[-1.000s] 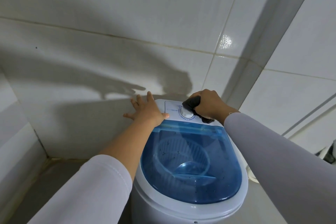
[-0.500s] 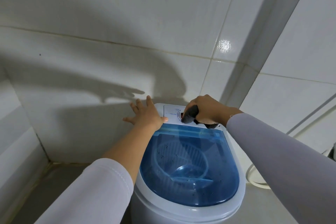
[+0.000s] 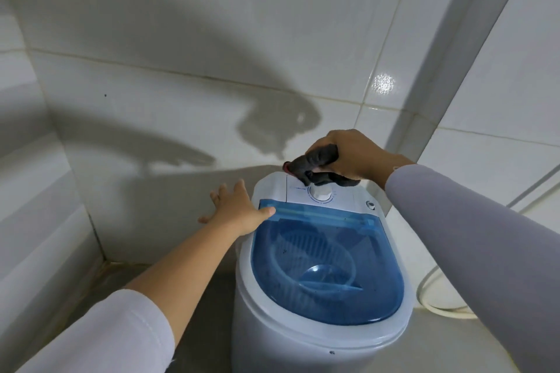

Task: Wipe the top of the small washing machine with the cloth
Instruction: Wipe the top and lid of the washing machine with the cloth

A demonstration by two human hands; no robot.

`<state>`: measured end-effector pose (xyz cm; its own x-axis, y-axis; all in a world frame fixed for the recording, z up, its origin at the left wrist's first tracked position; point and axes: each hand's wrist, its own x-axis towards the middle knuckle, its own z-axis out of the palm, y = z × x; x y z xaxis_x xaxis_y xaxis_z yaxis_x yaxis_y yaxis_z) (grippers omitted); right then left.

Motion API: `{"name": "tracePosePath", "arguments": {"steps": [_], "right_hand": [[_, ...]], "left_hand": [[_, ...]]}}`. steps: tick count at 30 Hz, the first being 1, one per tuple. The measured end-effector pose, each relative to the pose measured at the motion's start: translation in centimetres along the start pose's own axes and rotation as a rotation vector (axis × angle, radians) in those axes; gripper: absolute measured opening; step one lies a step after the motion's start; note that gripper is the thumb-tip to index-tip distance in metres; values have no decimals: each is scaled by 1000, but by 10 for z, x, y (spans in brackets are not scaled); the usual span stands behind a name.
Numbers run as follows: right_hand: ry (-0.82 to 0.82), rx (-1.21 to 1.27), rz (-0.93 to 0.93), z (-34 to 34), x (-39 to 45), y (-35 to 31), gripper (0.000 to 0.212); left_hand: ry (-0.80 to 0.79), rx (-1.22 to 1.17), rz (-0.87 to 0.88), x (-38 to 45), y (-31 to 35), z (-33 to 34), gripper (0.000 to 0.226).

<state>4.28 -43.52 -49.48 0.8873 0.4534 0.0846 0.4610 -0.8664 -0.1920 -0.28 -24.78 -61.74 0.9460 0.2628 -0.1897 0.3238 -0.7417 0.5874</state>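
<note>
White tiled corner, small washing machine (image 3: 321,251). Right hand (image 3: 351,157) clutches dark cloth (image 3: 315,165) just above far panel. Left hand (image 3: 236,209) flat, open, on left edge.

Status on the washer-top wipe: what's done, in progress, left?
Done: nothing provably clean. In hand: right hand grips the dark cloth, bunched above the back control panel near the dial; left hand rests open at the machine's left edge. Left: the blue lid, still speckled, and the white rim.
</note>
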Motion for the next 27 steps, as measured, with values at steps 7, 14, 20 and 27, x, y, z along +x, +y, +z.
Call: {"name": "tracePosePath", "arguments": {"steps": [7, 14, 20, 27], "right_hand": [[89, -133, -168, 47, 11, -46, 34], [173, -362, -360, 73, 17, -50, 34], [-129, -515, -336, 72, 17, -44, 44], [-439, -568, -187, 54, 21, -36, 83]], "left_hand": [[-230, 85, 38, -23, -29, -15, 118], [-234, 114, 48, -24, -35, -12, 120], [-234, 144, 15, -26, -33, -13, 124], [-219, 146, -6, -22, -37, -7, 127]]}}
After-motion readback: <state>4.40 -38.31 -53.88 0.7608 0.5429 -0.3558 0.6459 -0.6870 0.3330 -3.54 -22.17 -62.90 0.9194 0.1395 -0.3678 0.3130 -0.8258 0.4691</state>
